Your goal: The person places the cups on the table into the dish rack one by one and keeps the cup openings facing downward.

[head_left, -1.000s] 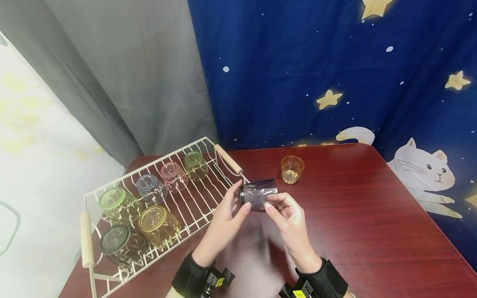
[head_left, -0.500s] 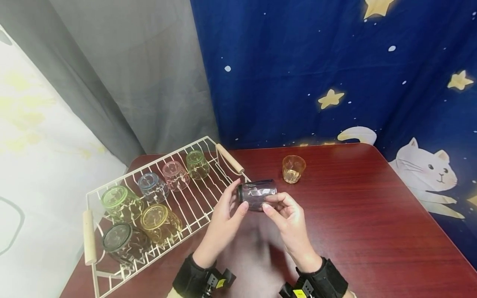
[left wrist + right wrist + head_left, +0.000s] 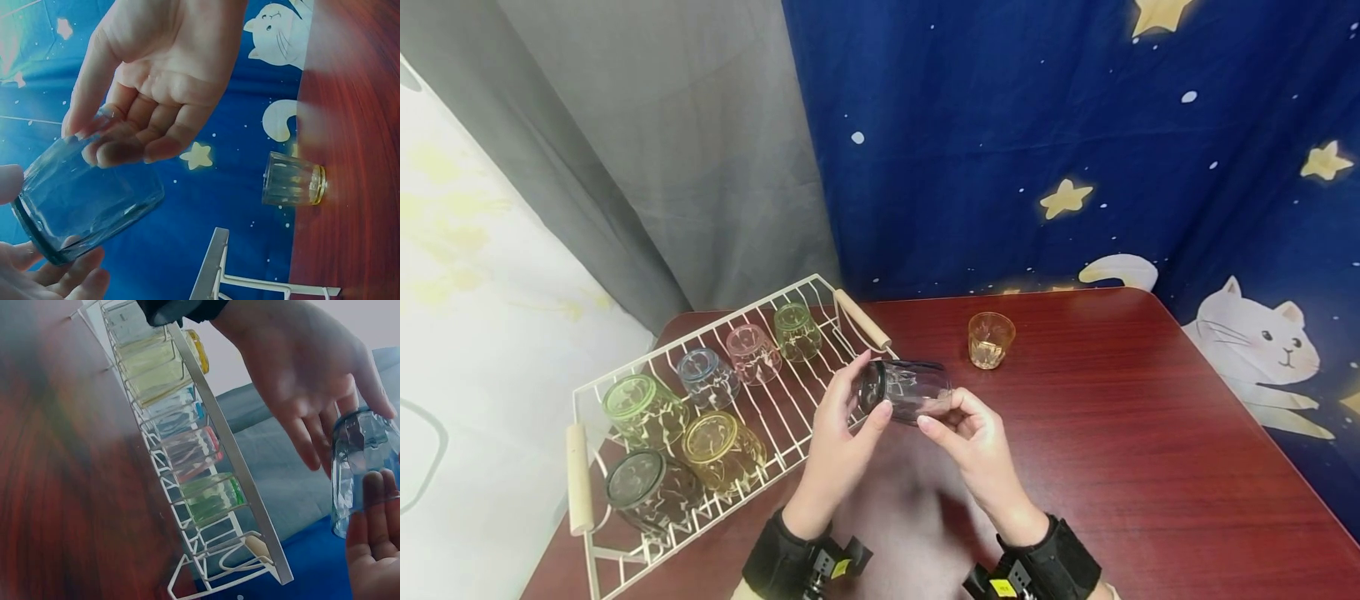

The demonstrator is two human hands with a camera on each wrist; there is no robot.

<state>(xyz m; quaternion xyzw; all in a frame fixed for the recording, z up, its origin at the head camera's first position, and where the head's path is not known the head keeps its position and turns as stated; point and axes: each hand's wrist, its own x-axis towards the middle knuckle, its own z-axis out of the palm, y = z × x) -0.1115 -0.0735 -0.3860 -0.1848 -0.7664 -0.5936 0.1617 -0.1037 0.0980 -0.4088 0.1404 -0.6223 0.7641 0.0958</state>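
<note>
A smoky grey glass tumbler (image 3: 916,387) lies sideways in the air over the table, held between both hands. Around its thick base end curls my left hand (image 3: 838,437), thumb on the near side and fingers behind. My right hand (image 3: 985,454) pinches the rim end, thumb in front. In the left wrist view the tumbler (image 3: 94,200) tilts, with the right hand's (image 3: 169,69) fingertips at its mouth. Through the clear wall of the tumbler (image 3: 356,456), right-hand fingers show in the right wrist view.
A white wire rack (image 3: 790,454) with wooden handles stands at the left, holding several upside-down coloured glasses, among them a yellow one (image 3: 722,454) and a pink one (image 3: 752,354). An amber glass (image 3: 990,342) stands upright on the red-brown table (image 3: 1150,467) behind the hands. Curtains hang behind.
The tumbler has shifted slightly left and turned a little between the hands, its base end now showing more. The left hand has moved slightly left and up with it.
</note>
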